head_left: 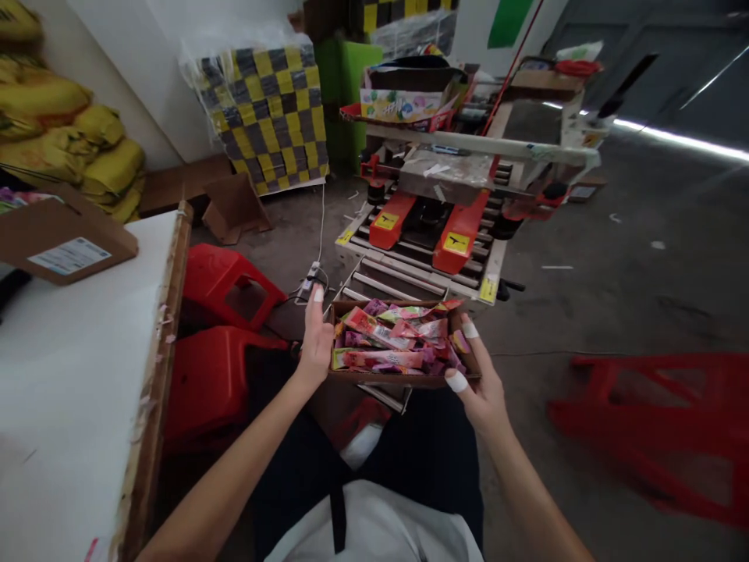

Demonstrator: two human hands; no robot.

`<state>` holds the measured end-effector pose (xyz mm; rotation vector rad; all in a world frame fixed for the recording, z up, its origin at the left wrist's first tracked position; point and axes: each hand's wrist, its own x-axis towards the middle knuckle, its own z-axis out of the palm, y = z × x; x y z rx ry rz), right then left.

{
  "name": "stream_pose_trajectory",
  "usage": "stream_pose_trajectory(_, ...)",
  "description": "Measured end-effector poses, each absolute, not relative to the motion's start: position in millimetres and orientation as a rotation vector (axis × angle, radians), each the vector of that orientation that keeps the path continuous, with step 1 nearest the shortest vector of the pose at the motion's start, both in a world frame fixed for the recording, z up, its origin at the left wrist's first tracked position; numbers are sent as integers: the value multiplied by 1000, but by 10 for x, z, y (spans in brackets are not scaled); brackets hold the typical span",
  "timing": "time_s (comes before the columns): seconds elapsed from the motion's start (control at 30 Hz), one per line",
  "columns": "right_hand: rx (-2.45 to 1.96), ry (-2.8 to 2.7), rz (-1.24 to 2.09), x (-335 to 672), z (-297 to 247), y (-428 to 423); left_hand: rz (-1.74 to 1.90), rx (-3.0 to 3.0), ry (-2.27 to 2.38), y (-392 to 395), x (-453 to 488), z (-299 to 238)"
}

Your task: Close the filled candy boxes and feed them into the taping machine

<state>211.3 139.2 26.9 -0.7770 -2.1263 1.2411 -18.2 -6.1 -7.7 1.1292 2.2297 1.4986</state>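
Between my two hands I hold an open cardboard box (403, 380) in front of my lap. Inside lie several small wrapped candy packets (374, 329) in pink, purple and green. My left hand (317, 343) presses against the box's left end, one finger pointing up along it. At the right end my right hand (483, 382) grips the wall, its thumb near the front corner. White tape wraps fingertips on both hands. Just beyond the box, a roller conveyor (389, 277) runs into a carton-sealing machine (448, 176) with orange guides.
To my left stands a white table (70, 351) with a larger carton (70, 242) on it. Red stools (204, 382) sit beside the table, and a red stool (655, 421) lies at right. A power strip (310, 282) rests on the floor. Wrapped stacked cartons (269, 117) stand behind.
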Motion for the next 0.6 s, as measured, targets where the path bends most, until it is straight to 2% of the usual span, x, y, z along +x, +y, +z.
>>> stream_pose_trajectory(0.07,-790,-2185,1250,2163,270,1440,1405,1623,2190,-41,-289,160)
stream_pose_trajectory(0.2,-739,-2356,1237,2295,287,1575,928,2332,1856,165,-287,387)
stream_pose_trajectory(0.4,-583,-2664,1030,2281,537,1637,538,2442,1665,416,-60,287)
stream_pose_trajectory(0.6,-465,-3042,779,2060,761,1652,340,2314,1708,486,15,206)
